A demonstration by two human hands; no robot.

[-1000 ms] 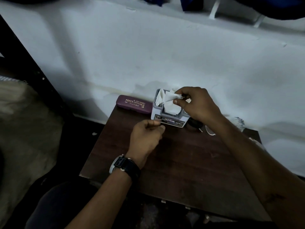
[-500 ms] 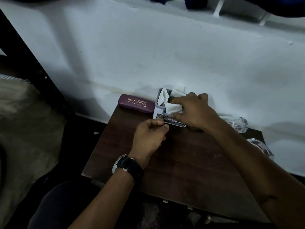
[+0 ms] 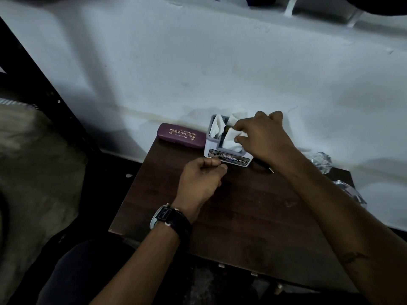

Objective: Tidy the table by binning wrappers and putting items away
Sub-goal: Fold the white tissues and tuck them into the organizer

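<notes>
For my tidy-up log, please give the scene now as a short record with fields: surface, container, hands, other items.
surface: dark wooden table against a white wall
container: small white box with a printed label, white crumpled paper inside
right hand: over the box, pinching the paper
left hand: closed fist just in front of the box, contents not visible; watch on wrist
other items: maroon spectacle case left of the box; clear wrappers at the table's right edge
</notes>
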